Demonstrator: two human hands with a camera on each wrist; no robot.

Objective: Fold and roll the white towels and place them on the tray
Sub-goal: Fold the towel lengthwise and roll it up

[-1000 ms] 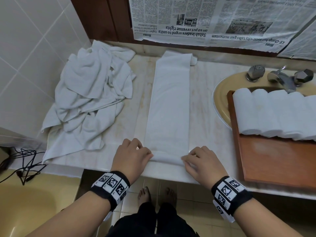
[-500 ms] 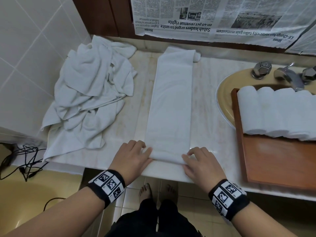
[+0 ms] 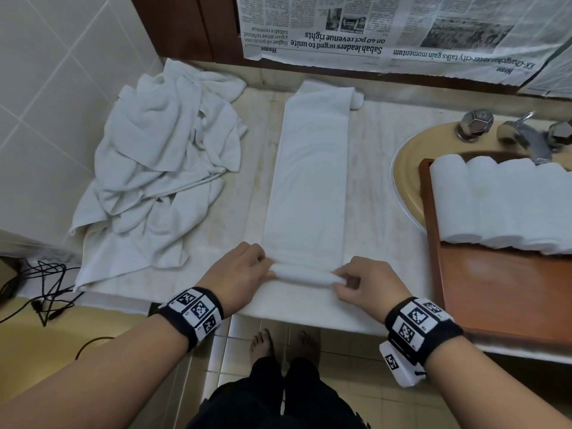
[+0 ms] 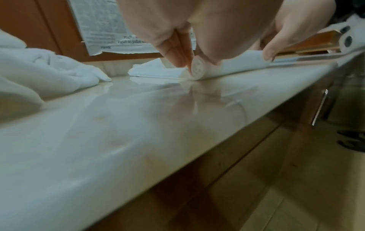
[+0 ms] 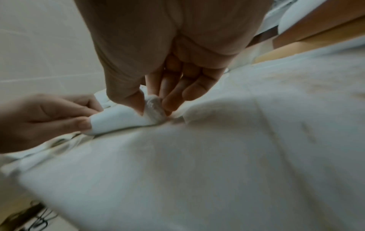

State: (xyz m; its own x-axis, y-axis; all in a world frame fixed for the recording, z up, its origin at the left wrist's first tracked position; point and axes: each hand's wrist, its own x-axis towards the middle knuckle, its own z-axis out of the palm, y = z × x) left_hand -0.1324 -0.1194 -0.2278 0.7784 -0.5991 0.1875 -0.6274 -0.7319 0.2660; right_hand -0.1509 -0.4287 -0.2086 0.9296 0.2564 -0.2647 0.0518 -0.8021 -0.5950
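Folded towel strip (image 3: 309, 181) lies centre frame on the worktop (image 3: 371, 187), long axis running from lower centre toward the top of frame. Its near end is a thin started roll (image 3: 305, 275), axis left-right across the strip. Left hand (image 3: 238, 270) pinches the roll's left end, right hand (image 3: 368, 283) pinches its right end; fingers (image 5: 173, 100) curled round the spiral end face. Both hands equally near. Unrolled length lies beyond the fingers, toward upper frame, so rolling likely goes away from the body. That path looks free. Crumpled towel pile (image 3: 164, 181) at left, apart from the strip. Wooden tray (image 3: 501, 292) at right, bearing rolled towels (image 3: 501, 202) along its far edge; near part bare. Faucet (image 3: 526, 137) upper right.
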